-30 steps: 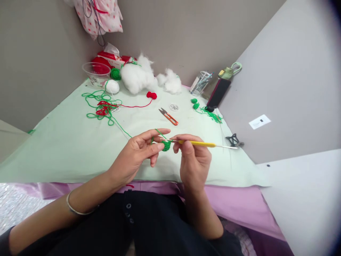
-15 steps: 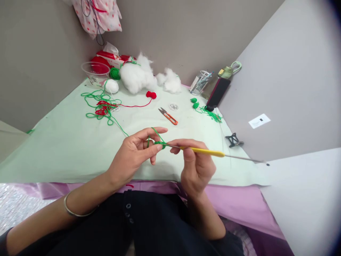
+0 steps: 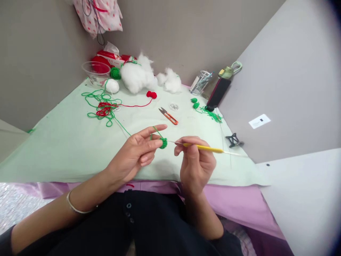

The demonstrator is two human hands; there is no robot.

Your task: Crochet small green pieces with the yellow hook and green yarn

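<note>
Between the thumb and fingers of my left hand (image 3: 137, 149) is a small green crochet piece (image 3: 163, 143). Green yarn (image 3: 122, 127) runs over the raised left index finger and trails back to a loose tangle on the table. My right hand (image 3: 197, 163) grips a crochet hook (image 3: 204, 147) by its yellow handle, pen-fashion. The hook's thin metal tip reaches left to the edge of the green piece; whether it sits inside a stitch is too small to tell. Its rear metal end is blurred.
Orange thread snips (image 3: 168, 116) and a small round clear case (image 3: 174, 106) lie beyond my hands. Farther back are a red crochet piece (image 3: 151, 95), white stuffing (image 3: 137, 76), a plastic tub (image 3: 96, 76) and a pen cup (image 3: 201, 83). Green pieces (image 3: 195, 103) lie at right beside a phone (image 3: 218, 92).
The green piece has turned in my left fingers, so more of its round face shows. My right hand has tilted the hook slightly, its rear end swinging up and left.
</note>
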